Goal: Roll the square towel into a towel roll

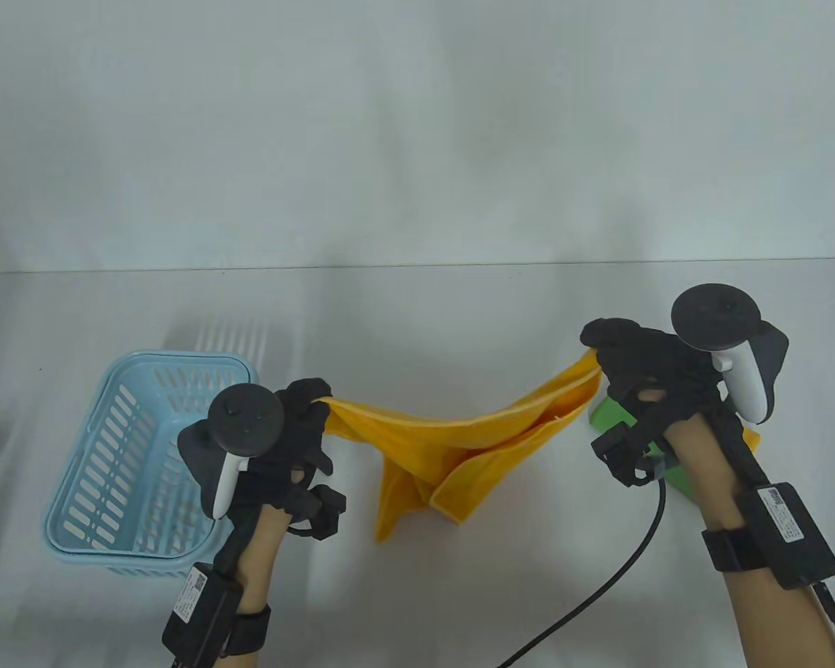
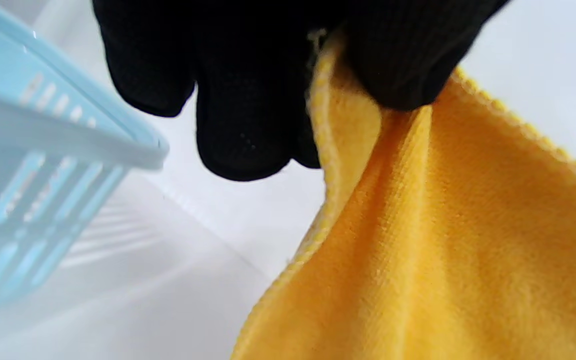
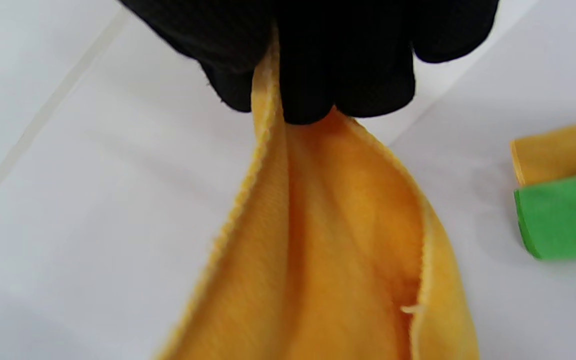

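Between the two hands, a sagging yellow towel [image 1: 459, 445], one corner pinched in each: left hand [image 1: 299, 431], right hand [image 1: 640, 369].

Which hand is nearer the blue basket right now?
Left. The left hand is right beside the blue basket, pinching the yellow towel; the right hand holds the towel's other end, far across the table.

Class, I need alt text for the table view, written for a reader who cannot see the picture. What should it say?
Two gloved hands hold a yellow towel up by its corners, the left hand and the right hand each pinching one, so the cloth sags to the white table between them. A light blue basket stands at the left; a green cloth lies under the right hand.
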Motion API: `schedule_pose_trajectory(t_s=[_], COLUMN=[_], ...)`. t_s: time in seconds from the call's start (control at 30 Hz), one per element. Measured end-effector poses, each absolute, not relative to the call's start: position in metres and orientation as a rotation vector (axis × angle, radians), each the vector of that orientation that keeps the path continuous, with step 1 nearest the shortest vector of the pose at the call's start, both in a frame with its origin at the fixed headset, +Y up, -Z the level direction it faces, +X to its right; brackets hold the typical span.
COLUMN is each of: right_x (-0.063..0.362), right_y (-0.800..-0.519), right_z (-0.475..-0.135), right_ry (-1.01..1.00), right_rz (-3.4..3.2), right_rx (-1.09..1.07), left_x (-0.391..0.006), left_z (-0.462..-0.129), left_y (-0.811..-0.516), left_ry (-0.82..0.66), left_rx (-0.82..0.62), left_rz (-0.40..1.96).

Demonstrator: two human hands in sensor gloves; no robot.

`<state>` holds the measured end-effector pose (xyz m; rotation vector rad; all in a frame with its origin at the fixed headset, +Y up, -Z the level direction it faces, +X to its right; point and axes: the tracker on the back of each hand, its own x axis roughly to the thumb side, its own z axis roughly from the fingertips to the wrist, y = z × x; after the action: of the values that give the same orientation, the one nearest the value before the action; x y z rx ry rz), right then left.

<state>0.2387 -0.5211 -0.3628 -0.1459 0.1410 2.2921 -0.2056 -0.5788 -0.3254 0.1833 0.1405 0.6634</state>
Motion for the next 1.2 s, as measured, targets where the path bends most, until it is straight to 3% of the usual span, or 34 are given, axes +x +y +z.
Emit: schedule_pose_trajectory(t_s=[0.1,0.27,0.37,0.93,1.07,1.2], right_x=[0.239,0.242,0.25,0.287,0.282,0.269], right_y=[-0.528,-0.528,-0.521,-0.443,-0.437,-0.458], right_z=[-0.359,-0.349,-0.345,-0.314,-0.331,-0.371], right_ry=[0.238,-0.092,-0.169,-0.235,-0.276,-0.233], right_rz=[2.36,2.565,2.453,1.971,2.042,2.181], right_rx=[-0.055,-0.141,-0.163,-0.003,-0.084,-0.246], left_x=[-0.212,-0.219,-0.223,-0.254,-0.252,-0.25], left_z=[-0.328,-0.334,-0.334,-0.321,-0.34,-0.377], left_y=[-0.56,-0.541,-0.532,-0.435,-0.433,-0.457], left_ry=[0.143,0.092,0.064,-0.152,-0.107,0.011], left_rx=[0.183,0.146,0.136,0.237,0.213,0.117], left_rz=[0.638,0.511,0.5,0.784,0.744,0.649])
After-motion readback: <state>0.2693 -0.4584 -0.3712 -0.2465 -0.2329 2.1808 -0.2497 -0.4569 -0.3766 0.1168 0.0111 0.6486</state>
